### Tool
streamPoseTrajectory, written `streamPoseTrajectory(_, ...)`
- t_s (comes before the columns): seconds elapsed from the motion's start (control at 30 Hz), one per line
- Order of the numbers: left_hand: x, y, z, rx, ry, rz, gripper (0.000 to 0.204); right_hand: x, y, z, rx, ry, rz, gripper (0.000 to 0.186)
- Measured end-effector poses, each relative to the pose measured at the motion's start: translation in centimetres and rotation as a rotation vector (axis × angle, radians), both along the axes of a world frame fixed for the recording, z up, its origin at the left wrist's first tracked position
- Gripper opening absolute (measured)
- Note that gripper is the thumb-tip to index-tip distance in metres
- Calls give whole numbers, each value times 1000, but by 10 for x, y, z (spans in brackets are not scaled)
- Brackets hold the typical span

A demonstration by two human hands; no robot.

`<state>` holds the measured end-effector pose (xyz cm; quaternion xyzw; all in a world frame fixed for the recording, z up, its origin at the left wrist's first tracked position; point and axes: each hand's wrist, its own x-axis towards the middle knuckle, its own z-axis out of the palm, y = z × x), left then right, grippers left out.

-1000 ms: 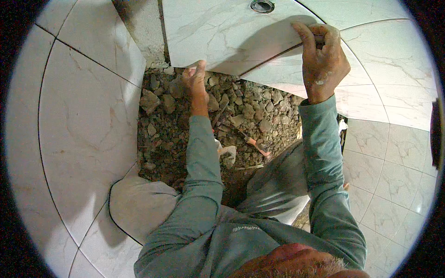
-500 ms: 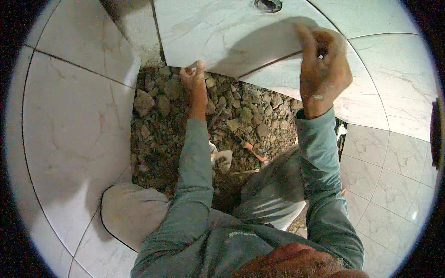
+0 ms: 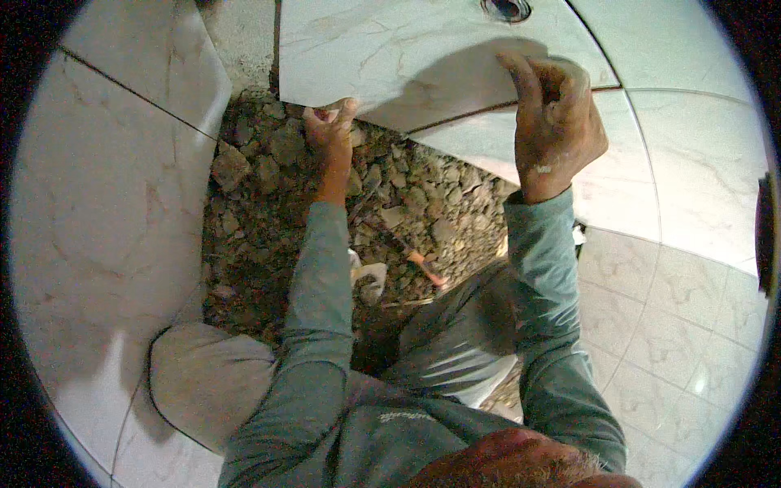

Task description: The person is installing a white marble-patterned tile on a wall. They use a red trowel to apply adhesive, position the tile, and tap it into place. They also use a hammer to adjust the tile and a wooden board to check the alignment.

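Observation:
Before me is a large white marbled tile (image 3: 366, 53), its near edge overhanging a bed of broken stone (image 3: 281, 183). At that edge my left hand (image 3: 329, 134) is closed, thumb up by the rim and fingers curled against it; part of the fingers is hidden. My right hand (image 3: 557, 134) hovers over the tile farther right, its fingers bent into a pinch and casting a shadow. Whatever may be between those fingertips cannot be made out. A dark joint separates the large tile from a second marbled tile (image 3: 480, 142).
A round drain hole (image 3: 506, 8) pierces the far tile. On the rubble between my knees lie a tool with an orange handle (image 3: 423, 267) and a pale crumpled piece (image 3: 370, 281). Tall marbled wall tiles (image 3: 98, 220) rise at left; smaller floor tiles (image 3: 651, 309) spread at right.
The view has shifted slightly, moving the scene left. My right hand stays pinched above the tile, turned a little, and a small light spot between its fingers no longer shows. My left hand keeps its place.

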<state>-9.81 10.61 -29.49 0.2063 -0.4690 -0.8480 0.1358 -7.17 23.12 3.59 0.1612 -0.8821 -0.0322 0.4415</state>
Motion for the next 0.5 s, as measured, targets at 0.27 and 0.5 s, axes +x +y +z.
streamPoseTrajectory(0.27, 9, 4, 21, 127, -159, -97, 111, 2, 10, -14, -50, -48, 75, 21)
streamPoseTrajectory(0.5, -2, 10, -18, 252, 27, -86, 111, 8, 7, -11, -42, -55, 50, 22)
